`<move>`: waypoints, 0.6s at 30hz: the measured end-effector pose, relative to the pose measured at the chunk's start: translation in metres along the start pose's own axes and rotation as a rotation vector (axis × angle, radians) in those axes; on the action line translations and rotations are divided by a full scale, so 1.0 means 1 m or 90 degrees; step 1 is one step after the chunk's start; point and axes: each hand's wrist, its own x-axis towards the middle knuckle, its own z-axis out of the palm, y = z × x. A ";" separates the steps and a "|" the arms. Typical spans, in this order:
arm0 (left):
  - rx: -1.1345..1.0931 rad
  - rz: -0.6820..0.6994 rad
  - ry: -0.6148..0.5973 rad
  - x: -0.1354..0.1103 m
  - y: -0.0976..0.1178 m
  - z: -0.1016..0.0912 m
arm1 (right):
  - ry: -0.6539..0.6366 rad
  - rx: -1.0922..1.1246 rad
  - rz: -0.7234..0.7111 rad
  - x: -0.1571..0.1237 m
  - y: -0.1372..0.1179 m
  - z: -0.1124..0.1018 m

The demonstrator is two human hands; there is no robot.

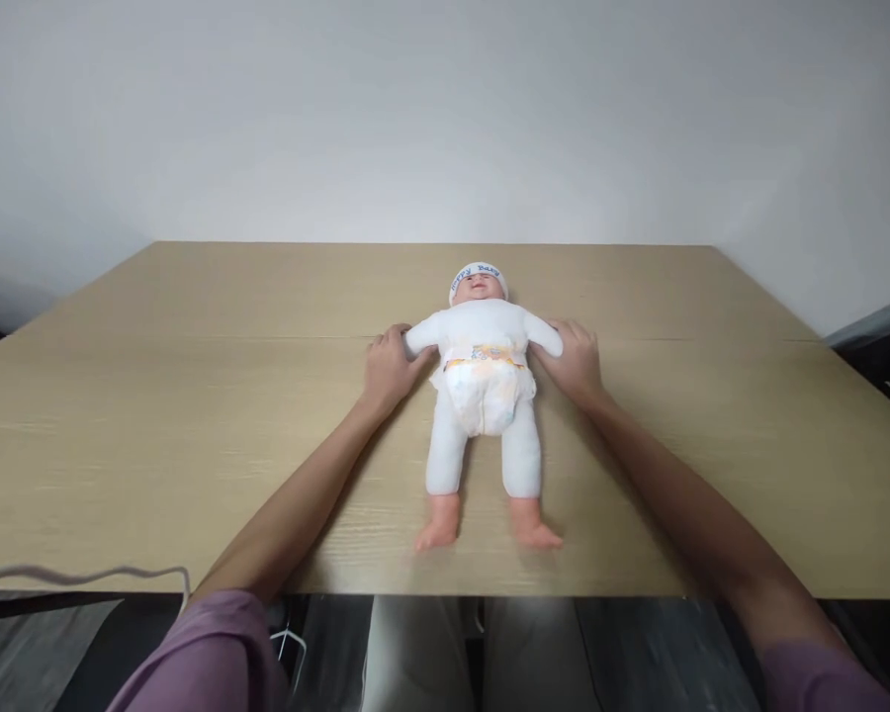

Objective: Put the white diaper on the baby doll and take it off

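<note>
A baby doll (pixel 484 396) in a white suit, a white headband and a diaper (pixel 484 384) lies on its back in the middle of a wooden table (pixel 193 415), feet toward me. My left hand (pixel 390 366) rests beside the doll's waist, fingers curled against the doll's arm and the diaper's side. My right hand (pixel 575 361) lies on the other side, fingers pressed against the doll's other arm and the diaper's edge. Both hands touch the doll; how firmly they grip is hidden.
A white cable (pixel 81 574) runs along the table's near left edge. A plain white wall stands behind the table. My legs show below the table's front edge.
</note>
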 end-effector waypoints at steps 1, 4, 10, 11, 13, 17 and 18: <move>-0.004 -0.023 -0.013 -0.006 0.009 -0.008 | 0.007 0.020 0.016 0.000 -0.007 -0.005; -0.054 -0.062 -0.047 -0.040 0.036 -0.042 | 0.032 0.094 0.046 -0.009 -0.030 -0.031; -0.188 -0.029 -0.055 -0.214 0.071 -0.110 | -0.027 0.222 0.004 -0.077 -0.063 -0.138; -0.213 -0.042 -0.100 -0.253 0.077 -0.116 | -0.060 0.232 -0.014 -0.094 -0.067 -0.159; -0.255 -0.101 -0.180 -0.331 0.085 -0.123 | -0.136 0.253 -0.060 -0.134 -0.078 -0.198; -0.306 -0.217 -0.319 -0.466 0.080 -0.120 | -0.290 0.304 -0.077 -0.219 -0.102 -0.241; -0.310 -0.237 -0.337 -0.490 0.075 -0.117 | -0.318 0.319 -0.064 -0.240 -0.108 -0.242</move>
